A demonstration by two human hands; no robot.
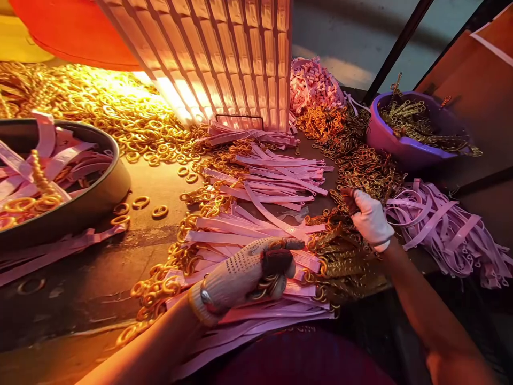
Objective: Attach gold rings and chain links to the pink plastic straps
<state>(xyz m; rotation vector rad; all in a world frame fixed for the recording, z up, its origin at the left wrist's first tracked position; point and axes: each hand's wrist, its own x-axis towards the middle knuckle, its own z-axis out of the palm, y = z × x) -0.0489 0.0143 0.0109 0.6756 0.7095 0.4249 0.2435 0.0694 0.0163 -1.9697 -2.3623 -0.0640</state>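
Observation:
My left hand [256, 270], in a dotted work glove with dark fingertips, is above a spread of pink straps [256, 227]. Its fingers are curled round a few gold metal rings [262, 289], which show below the palm. My right hand [368, 216], in a white glove with dark fingertips, is at the edge of a heap of small metal clasps [360, 155]. Its fingers are pressed together, and whatever lies between them cannot be made out. Gold rings and clasps [172, 267] hang at the left ends of the straps. Short chains [347, 256] lie to their right.
A round metal basin [122, 184] with pink straps stands left. Loose gold rings [140, 131] cover the back left, beside an upright ribbed plastic crate [240, 64]. A purple tub [401, 147] of chains stands right, above bundled pink straps [444, 230].

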